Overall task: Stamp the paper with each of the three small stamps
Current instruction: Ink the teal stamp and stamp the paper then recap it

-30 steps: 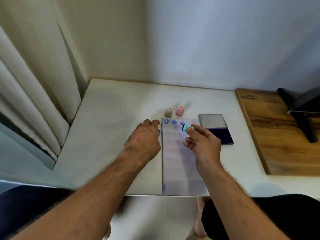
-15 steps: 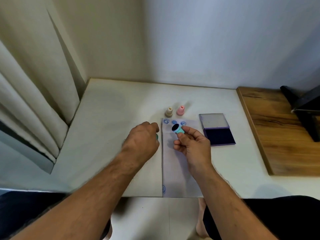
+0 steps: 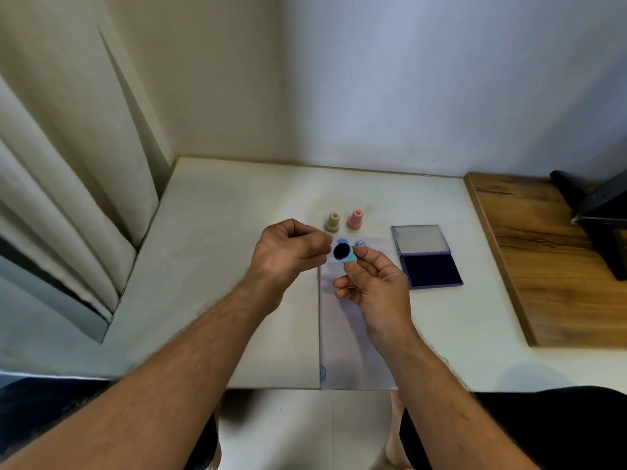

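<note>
My right hand (image 3: 373, 286) holds the teal stamp (image 3: 344, 254) above the top of the paper (image 3: 353, 334), its dark inked face turned up toward me. My left hand (image 3: 288, 252) hovers just left of it with the fingers pinched on a small, blurred piece that looks like the stamp's cap. The beige stamp (image 3: 332, 222) and the pink stamp (image 3: 355, 219) stand upright on the white table just beyond the paper. Blue round prints show at the paper's top edge and one near its bottom left corner.
An open purple ink pad (image 3: 431, 271) lies right of the paper, lid (image 3: 419, 239) folded back. A wooden board (image 3: 559, 266) with a black object (image 3: 597, 215) on it fills the right side. A curtain (image 3: 68, 198) hangs at the left. The table's front edge (image 3: 271, 388) is near my knees.
My right hand has drawn the teal stamp left and tilted its inked face upward. My left hand has lifted off the table and come in toward the stamp.
</note>
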